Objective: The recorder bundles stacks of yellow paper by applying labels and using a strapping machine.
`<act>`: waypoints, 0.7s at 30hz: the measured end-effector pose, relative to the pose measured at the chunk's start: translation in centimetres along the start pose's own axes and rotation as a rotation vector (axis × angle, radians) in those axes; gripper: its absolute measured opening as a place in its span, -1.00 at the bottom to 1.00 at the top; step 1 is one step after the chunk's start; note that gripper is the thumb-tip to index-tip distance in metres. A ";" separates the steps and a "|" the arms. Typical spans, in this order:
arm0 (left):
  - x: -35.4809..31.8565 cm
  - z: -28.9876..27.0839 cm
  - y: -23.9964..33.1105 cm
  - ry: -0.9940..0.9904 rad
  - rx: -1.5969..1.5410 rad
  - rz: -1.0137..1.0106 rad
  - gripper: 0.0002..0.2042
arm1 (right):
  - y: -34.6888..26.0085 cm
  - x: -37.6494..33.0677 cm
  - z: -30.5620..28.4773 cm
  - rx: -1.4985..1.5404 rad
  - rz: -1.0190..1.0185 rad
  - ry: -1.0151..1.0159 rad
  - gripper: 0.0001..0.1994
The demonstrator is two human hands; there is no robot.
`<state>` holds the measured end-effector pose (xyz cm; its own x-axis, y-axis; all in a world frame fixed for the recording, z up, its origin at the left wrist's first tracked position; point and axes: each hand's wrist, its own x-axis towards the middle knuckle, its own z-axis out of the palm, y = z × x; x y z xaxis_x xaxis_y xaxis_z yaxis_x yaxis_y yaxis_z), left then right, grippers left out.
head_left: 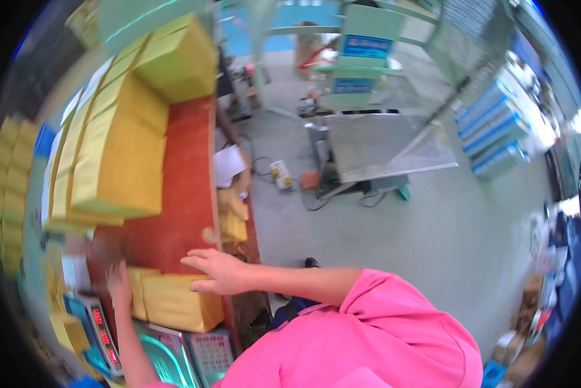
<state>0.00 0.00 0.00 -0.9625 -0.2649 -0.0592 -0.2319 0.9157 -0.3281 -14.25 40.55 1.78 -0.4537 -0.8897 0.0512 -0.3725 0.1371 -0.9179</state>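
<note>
My right hand (219, 271) is stretched over the near end of the red tabletop (187, 168), its fingers spread with nothing in them. Just below it lie yellow paper-wrapped packs (180, 302), side by side; I cannot tell if the hand touches them. My left hand (119, 284) is at the left end of these packs, somewhat blurred, with fingers extended and nothing visible in them. Farther along the table, a large block of yellow wrapped packs (119, 149) is stacked at the left, with another stack (177, 58) behind it.
A display with red digits (103, 333) and a turquoise tray (164, 359) are at the near left. Below the tabletop's right edge are yellow paper pieces (232, 216). A metal-topped machine (387, 149) stands across the grey floor, and blue-and-white stacks (494, 132) are at the right.
</note>
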 end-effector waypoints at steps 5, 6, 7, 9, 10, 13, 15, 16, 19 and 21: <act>3.4 -8.5 4.8 -0.130 -0.039 -0.236 -0.50 | 5.2 -11.7 -10.0 0.178 0.244 0.217 -0.48; 2.9 -9.5 7.0 -0.014 -0.032 -0.300 -0.47 | 6.3 -16.9 -12.4 0.151 0.255 0.263 -0.52; 4.0 -10.0 6.8 0.122 -0.015 -0.359 -0.44 | 7.8 -19.9 -13.6 0.129 0.247 0.329 -0.56; 7.8 -9.8 7.8 0.645 -0.223 -0.088 -0.38 | 10.3 -26.2 -15.4 0.072 0.289 0.406 -0.57; 10.2 -10.6 14.8 0.648 -0.282 -0.041 -0.38 | 12.0 -29.0 -16.1 0.117 0.376 0.427 -0.56; 7.7 -25.9 42.9 0.753 -0.510 0.108 -0.54 | 13.2 -36.6 -17.8 0.187 0.465 0.529 -0.55; 8.9 -24.2 50.4 0.252 -0.449 0.343 -0.46 | 12.9 -40.6 -19.2 0.218 0.499 0.536 -0.56; 10.5 -19.5 53.6 0.025 -0.343 0.315 -0.40 | 13.1 -42.2 -20.5 0.254 0.526 0.499 -0.56; 11.9 -19.7 67.3 -0.028 -0.680 0.658 -0.31 | 14.3 -47.7 -23.2 0.303 0.596 0.586 -0.56; 13.0 -21.9 74.0 -0.011 -0.715 0.787 -0.27 | 16.8 -49.3 -24.6 0.183 0.625 0.585 -0.56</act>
<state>-32.80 70.92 -4.44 -0.8768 0.4803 -0.0236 0.4231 0.7939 0.4366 -18.06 97.48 -6.47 -0.8927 -0.3017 -0.3347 0.1962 0.4085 -0.8914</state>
